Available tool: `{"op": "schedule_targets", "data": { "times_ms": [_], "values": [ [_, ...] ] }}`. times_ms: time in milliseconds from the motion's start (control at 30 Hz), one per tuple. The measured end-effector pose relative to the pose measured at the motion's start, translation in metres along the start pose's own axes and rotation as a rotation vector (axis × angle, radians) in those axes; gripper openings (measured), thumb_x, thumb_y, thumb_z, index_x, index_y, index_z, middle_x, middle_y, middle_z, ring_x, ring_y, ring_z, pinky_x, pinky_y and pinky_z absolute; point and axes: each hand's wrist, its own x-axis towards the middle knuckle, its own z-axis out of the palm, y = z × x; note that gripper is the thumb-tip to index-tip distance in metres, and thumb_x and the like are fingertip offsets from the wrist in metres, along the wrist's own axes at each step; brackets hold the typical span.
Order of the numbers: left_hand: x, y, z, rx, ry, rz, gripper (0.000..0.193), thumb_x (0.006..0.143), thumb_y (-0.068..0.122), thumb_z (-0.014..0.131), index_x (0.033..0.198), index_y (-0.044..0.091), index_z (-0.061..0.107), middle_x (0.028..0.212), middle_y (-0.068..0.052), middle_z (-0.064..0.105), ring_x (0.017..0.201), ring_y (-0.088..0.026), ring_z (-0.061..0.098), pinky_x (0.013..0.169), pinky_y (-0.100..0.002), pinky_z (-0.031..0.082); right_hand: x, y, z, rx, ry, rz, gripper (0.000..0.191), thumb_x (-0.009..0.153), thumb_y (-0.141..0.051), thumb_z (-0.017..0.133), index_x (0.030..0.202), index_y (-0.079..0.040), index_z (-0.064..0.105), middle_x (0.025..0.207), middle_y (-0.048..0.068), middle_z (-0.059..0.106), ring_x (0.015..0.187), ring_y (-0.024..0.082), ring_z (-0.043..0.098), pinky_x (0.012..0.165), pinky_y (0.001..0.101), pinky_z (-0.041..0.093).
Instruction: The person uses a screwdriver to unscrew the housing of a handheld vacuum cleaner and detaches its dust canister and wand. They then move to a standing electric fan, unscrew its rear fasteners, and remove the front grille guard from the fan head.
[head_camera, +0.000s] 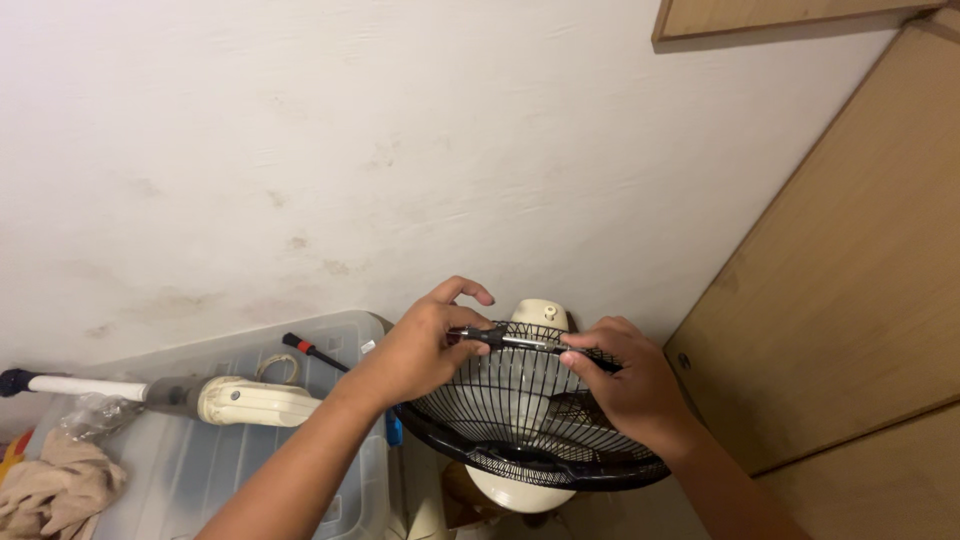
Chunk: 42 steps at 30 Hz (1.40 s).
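black wire fan grille (530, 420), domed, lower centre | left hand (425, 345) pinches slim metal screwdriver (505, 340) at its rim | right hand (630, 385) curls closed on grille and shaft | cream motor housing (540, 312) behind

Illumination: soft, warm, indoor, moderately dim. No direct source is in frame. The white wall (300, 150) is evenly lit, with a slight falloff toward the left and bottom edges.

Shadows: diffuse. A narrow shadow band lies under the wooden panel (780, 18) at top right. Darker zones sit beneath the black fan guard (530, 440) and along the forearms.

Glare: none of note; a faint sheen shows on the translucent storage bin lid (200, 360).

Sharpness: centre acceptably sharp, guard wires resolved. The left hand (425, 345) and right hand (630, 385) show slight softness. The beige cloth (55, 490) at the lower left corner is soft. Wide-angle tilt skews the wooden door (850, 300) edges.
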Motion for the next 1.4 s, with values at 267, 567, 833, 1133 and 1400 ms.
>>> {"op": "schedule_targets", "data": {
  "times_ms": [267,567,833,1133,1400],
  "values": [
    [0.002,0.000,0.008,-0.054,0.031,-0.021,0.021,0.083,0.004,0.073,0.104,0.001,0.077,0.128,-0.002,0.063,0.085,-0.019,0.072,0.072,-0.032,0.057,-0.001,0.003,-0.002,0.016,-0.002,0.015,0.019,0.083,-0.014,0.078,0.101,-0.007,0.077,0.079,0.005,0.066,0.078,0.019,0.063,0.074,0.0315,0.051],
    [0.007,-0.002,0.001,0.023,-0.103,0.076,0.016,0.092,0.012,0.069,0.098,0.001,0.079,0.132,-0.005,0.059,0.091,-0.024,0.071,0.080,-0.037,0.056,-0.001,0.002,-0.001,0.034,-0.010,0.031,0.020,0.084,-0.015,0.079,0.103,-0.008,0.078,0.079,0.004,0.066,0.077,0.018,0.063,0.074,0.0303,0.051],
    [0.016,-0.006,0.000,0.077,-0.107,0.118,0.020,0.087,0.015,0.077,0.102,0.003,0.081,0.133,-0.005,0.059,0.098,-0.023,0.068,0.085,-0.036,0.056,0.018,-0.020,0.009,-0.144,0.016,-0.305,0.028,0.079,-0.019,0.079,0.103,-0.005,0.073,0.091,0.009,0.069,0.090,0.030,0.064,0.082,0.0410,0.050],
    [0.013,0.000,0.000,-0.003,-0.098,-0.045,0.021,0.077,0.010,0.082,0.092,-0.001,0.072,0.128,-0.001,0.063,0.080,-0.020,0.067,0.071,-0.033,0.055,0.022,-0.020,0.019,-0.015,-0.077,-0.216,0.012,0.088,-0.016,0.073,0.088,-0.005,0.073,0.089,0.009,0.073,0.089,0.028,0.068,0.082,0.0392,0.053],
    [0.014,-0.006,0.010,-0.036,-0.076,0.143,0.015,0.091,0.010,0.073,0.100,-0.001,0.077,0.131,-0.006,0.063,0.090,-0.021,0.070,0.080,-0.035,0.056,0.020,-0.016,0.017,-0.065,-0.070,-0.217,0.013,0.086,-0.019,0.074,0.087,-0.006,0.071,0.090,0.008,0.072,0.090,0.029,0.068,0.083,0.0392,0.052]
  ]
}}
